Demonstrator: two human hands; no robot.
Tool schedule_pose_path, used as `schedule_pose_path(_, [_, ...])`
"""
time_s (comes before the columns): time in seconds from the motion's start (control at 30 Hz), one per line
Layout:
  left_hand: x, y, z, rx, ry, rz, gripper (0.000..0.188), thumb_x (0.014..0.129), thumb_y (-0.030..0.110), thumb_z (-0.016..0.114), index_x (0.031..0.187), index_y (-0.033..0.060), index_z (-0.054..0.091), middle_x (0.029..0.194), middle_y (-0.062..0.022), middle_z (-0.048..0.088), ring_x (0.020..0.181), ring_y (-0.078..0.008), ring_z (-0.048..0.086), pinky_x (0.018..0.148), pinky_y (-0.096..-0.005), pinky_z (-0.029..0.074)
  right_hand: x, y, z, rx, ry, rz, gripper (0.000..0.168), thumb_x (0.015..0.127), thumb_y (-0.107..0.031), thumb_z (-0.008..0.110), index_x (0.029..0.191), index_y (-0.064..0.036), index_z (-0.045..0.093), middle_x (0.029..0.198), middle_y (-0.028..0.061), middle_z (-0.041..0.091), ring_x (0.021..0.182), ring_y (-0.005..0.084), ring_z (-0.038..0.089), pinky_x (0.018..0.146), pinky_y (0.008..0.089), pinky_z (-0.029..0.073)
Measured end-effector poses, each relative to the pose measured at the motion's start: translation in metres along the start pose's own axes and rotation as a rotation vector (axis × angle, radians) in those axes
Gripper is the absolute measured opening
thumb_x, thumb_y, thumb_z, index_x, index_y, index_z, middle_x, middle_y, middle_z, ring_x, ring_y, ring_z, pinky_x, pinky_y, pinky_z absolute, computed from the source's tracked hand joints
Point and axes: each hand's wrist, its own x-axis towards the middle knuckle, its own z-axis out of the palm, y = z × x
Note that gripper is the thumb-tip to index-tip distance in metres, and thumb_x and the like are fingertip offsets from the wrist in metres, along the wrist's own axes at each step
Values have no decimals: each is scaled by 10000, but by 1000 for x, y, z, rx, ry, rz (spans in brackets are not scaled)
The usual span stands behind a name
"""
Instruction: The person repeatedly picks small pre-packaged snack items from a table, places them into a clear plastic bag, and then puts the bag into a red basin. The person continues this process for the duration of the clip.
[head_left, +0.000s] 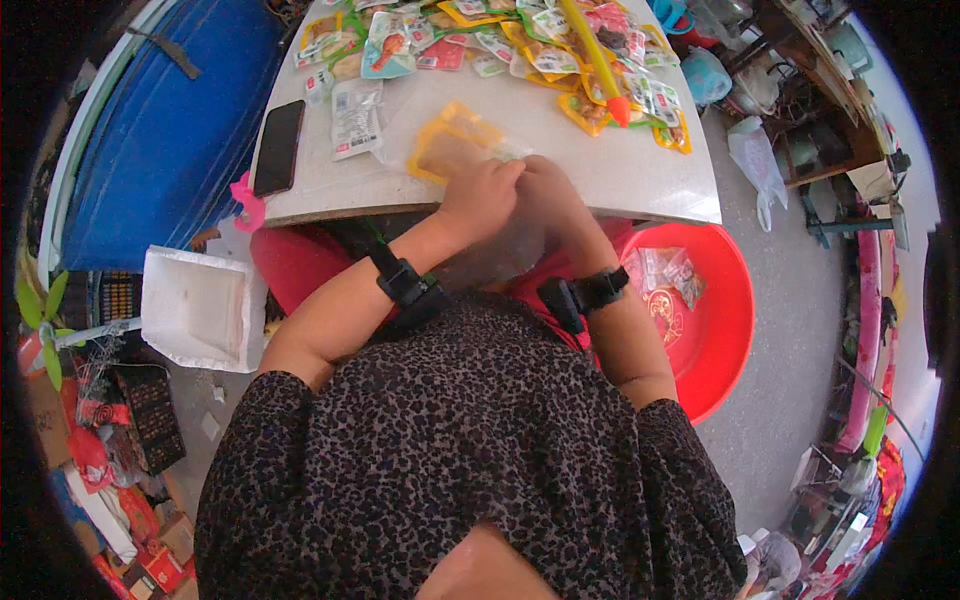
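Observation:
At the near edge of the white table (660, 180), my left hand (480, 196) and my right hand (551, 193) meet with fingers closed. Both pinch a clear plastic bag (491, 259), which hangs blurred over my lap. Just beyond my left hand lies a yellow-edged food pouch (450, 139), blurred, partly under clear film; whether it is inside a bag I cannot tell. A white printed packet (356, 120) rests on clear plastic to its left. Farther back, several coloured food packets (390, 45) form a pile.
A yellow stick with an orange tip (600, 64) lies across the pile. A phone (279, 148) rests at the table's left edge. On the floor stand a red basin (731, 322) holding filled clear bags (675, 274) and a white foam box (199, 307).

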Motion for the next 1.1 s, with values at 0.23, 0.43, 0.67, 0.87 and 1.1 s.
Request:
schedule_pose_path(0.23, [-21,-2,-16,67,-155,-12,367,659,214,559,979,53,480,894,-136,513,813,-295,491,680,-378,391,2,-27,-20,-554,-166,15,200,704,-131,485,845,8,517,774,177,552,717,271,543,621,325,424])
schedule_pose_path(0.43, [-41,-20,-19,238,-49,245,517,566,306,643,1008,93,481,1023,-95,439,1003,-274,389,860,-398,273,6,-17,-28,-126,307,242,301,699,-117,488,987,-31,491,839,188,553,794,282,542,669,323,423])
schedule_pose_path(0.67, [-42,-35,-17,296,-32,331,334,656,174,570,970,77,506,997,-118,468,978,-289,427,853,-380,321,22,-15,-30,-204,-14,167,293,680,-67,491,971,-34,512,846,127,570,765,211,542,662,289,428])
schedule_pose_path(0.87, [-31,-46,-45,191,61,458,211,747,92,469,938,25,525,992,-137,503,949,-298,467,828,-375,357,15,-40,-46,231,14,255,220,679,-57,521,895,-24,550,795,79,567,733,148,527,657,279,426])
schedule_pose_path(1.1, [23,-11,-111,-536,-77,-206,212,820,143,431,975,24,513,951,-71,536,871,-144,493,780,-249,369,18,-104,-79,-351,235,-167,150,739,-112,518,853,-15,527,760,83,541,705,166,517,601,253,407])
